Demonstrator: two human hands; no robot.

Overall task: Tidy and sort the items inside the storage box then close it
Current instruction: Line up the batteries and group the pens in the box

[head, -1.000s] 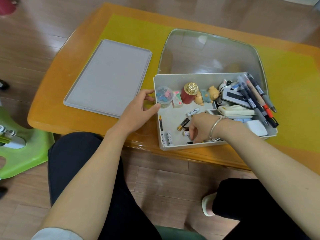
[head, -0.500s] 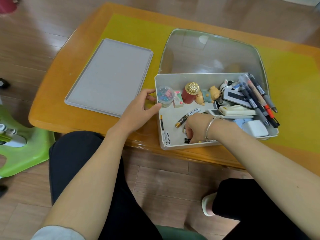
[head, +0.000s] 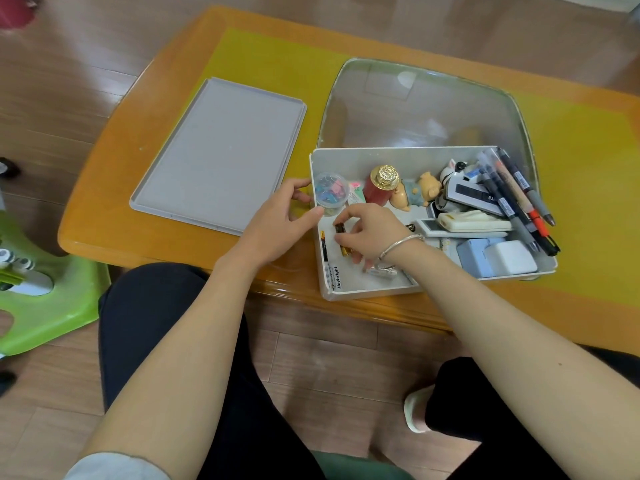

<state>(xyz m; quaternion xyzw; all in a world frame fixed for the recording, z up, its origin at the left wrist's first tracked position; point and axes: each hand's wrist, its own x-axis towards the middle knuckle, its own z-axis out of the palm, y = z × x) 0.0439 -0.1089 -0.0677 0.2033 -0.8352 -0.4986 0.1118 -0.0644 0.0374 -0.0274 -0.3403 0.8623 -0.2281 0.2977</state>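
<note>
Right hand [head: 372, 233] reached into the left half of the grey storage box [head: 391, 154], wrist bent, fingers curled down, thumb and forefinger pinching a dark battery [head: 339, 228] by its end. A second, gold-banded battery [head: 346, 251] lay under the same fingers; whether they gripped it as well I cannot tell. A black-and-gold battery [head: 324, 244] lay flat against the box's left wall, its long axis running along that wall from the near edge toward the far one. Left hand [head: 277, 223] gripped the box's left wall from outside, thumb hooked over the rim beside the clear tub of coloured clips [head: 330, 192] in the box's far-left corner. Pens [head: 512, 195] lay slanted across the box's right end, tips toward the near right. The flat grey lid [head: 221, 154] lay to the left of the box, well apart, its long axis parallel to the box's left wall.
</note>
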